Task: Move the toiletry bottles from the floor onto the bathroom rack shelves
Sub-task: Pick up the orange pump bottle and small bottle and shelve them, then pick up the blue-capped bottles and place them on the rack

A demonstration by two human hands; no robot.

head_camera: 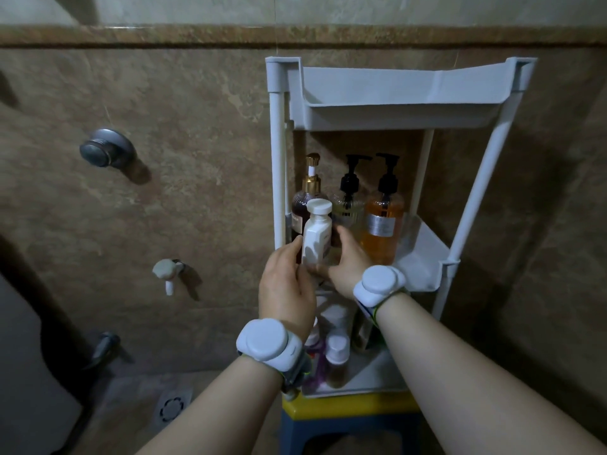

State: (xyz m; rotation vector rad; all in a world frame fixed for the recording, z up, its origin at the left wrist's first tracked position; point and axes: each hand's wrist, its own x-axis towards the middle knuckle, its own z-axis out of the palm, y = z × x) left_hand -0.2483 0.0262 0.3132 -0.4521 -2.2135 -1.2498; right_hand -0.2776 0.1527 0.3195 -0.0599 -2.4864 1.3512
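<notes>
A white squat bottle (316, 236) with a round cap stands tilted at the front left of the middle shelf (423, 257) of a white plastic rack (371, 100). My left hand (287, 287) touches its left side and my right hand (346, 261) holds its right side. Behind it stand three pump bottles: a dark one with a gold pump (303, 205), a clear ribbed one (349, 205) and an orange one (382, 224). The lower shelf holds several small bottles (336, 359), partly hidden by my wrists.
The top shelf tray (377, 80) looks bare from below. The rack rests on a yellow and blue stool (348, 418). On the brown tiled wall to the left are a metal knob (103, 151) and a tap (167, 274). A floor drain (172, 405) lies lower left.
</notes>
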